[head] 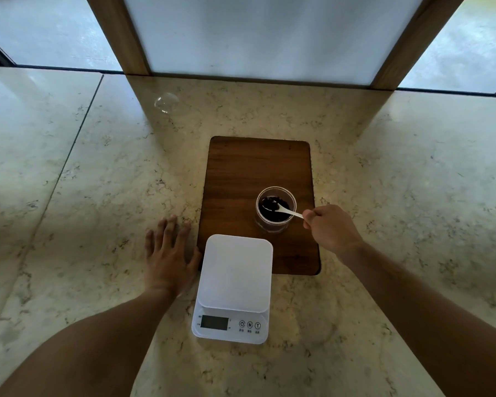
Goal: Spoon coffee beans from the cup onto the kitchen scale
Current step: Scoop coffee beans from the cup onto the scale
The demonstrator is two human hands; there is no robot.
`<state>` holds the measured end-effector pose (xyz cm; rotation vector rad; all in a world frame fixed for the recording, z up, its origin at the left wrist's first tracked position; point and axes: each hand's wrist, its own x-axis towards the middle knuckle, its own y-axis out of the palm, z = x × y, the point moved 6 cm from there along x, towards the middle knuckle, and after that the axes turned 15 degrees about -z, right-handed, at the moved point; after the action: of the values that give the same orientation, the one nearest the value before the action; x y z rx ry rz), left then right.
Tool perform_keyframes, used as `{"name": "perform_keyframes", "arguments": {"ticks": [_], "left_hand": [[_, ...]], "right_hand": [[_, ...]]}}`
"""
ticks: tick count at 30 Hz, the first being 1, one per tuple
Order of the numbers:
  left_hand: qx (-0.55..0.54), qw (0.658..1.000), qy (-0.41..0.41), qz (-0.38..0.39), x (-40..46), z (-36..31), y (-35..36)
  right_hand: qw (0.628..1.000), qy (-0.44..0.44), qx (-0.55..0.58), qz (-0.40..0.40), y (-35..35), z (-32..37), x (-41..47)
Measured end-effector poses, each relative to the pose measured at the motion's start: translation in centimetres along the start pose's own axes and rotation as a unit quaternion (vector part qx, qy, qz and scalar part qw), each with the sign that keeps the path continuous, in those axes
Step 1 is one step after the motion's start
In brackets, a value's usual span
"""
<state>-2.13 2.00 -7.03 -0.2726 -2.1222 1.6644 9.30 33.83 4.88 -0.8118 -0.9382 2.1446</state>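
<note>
A clear plastic cup (272, 224) holding dark coffee beans (279, 213) stands on a brown wooden board (241, 173). My right hand (331, 227) pinches the handle of a small white spoon (289, 212), whose bowl sits inside the cup with a few beans on it. A white kitchen scale (235, 276) lies in front of the cup, its far edge overlapping the board; its weighing plate is bare and its display is dark. My left hand (169, 256) rests flat on the counter, fingers spread, just left of the scale.
The marble counter (98, 181) runs wide on both sides. A small clear lid or dish (166, 103) lies at the far left. A frosted panel in a wooden frame (258, 35) stands along the back edge.
</note>
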Motion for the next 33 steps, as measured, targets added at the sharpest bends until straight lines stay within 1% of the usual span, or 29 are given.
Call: {"name": "perform_keyframes", "arguments": {"ticks": [9, 16, 23, 26, 28, 33], "left_hand": [[-0.006, 1.0, -0.008, 0.003, 0.1, -0.2, -0.4], [-0.009, 1.0, -0.007, 0.0, 0.0, -0.1, -0.4], [-0.003, 1.0, -0.005, 0.004, -0.1, 0.0, -0.2], [-0.011, 1.0, -0.005, -0.005, 0.0, -0.1, -0.5], [-0.014, 1.0, -0.007, -0.006, 0.0, -0.2, -0.5], [-0.013, 1.0, -0.005, -0.005, 0.1, -0.2, -0.5]], "right_hand": [[0.999, 0.003, 0.045, 0.0, -0.3, -0.6, -1.1], [0.997, -0.033, 0.073, 0.02, 0.2, 0.2, -3.2], [0.994, -0.04, 0.059, 0.08, 3.1, -1.0, -6.5], [0.993, -0.046, 0.045, 0.094, 4.5, -2.2, -7.6], [0.993, -0.046, 0.043, 0.097, 5.2, -2.9, -8.2], [0.994, -0.063, 0.042, 0.075, 5.9, -3.6, -8.9]]}}
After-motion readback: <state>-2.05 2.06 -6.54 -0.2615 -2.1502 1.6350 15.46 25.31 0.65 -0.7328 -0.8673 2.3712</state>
